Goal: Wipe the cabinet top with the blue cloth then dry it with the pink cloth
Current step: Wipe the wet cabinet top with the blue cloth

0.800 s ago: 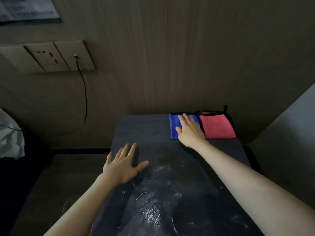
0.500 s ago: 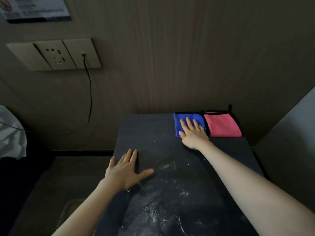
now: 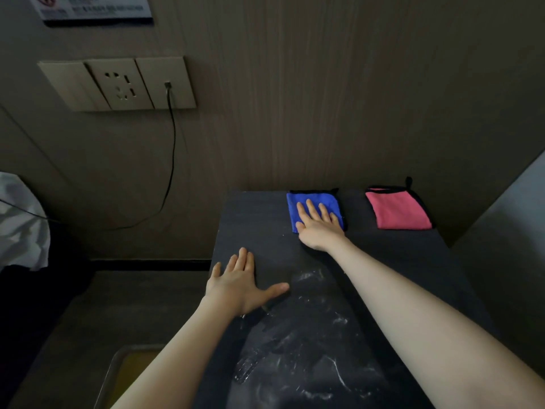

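The dark cabinet top (image 3: 392, 261) carries white wet smears (image 3: 295, 343) across its near half. A blue cloth (image 3: 312, 196) lies flat at the back centre. My right hand (image 3: 317, 228) presses flat on it with fingers spread, covering its lower half. A folded pink cloth (image 3: 398, 211) with black trim lies at the back right, a gap apart from the blue one. My left hand (image 3: 239, 284) rests palm down on the top near its left edge, fingers apart, holding nothing.
A wood-panel wall stands right behind the cabinet. A wall socket (image 3: 124, 84) has a black cable (image 3: 171, 160) hanging down at left. White fabric (image 3: 20, 222) sits at far left, a yellow-bottomed tray (image 3: 132, 367) low left, and a grey panel (image 3: 507, 246) on the right.
My right hand has slid the blue cloth leftwards, opening a gap to the pink cloth. The camera has tilted up a little. My left hand has stayed in place.
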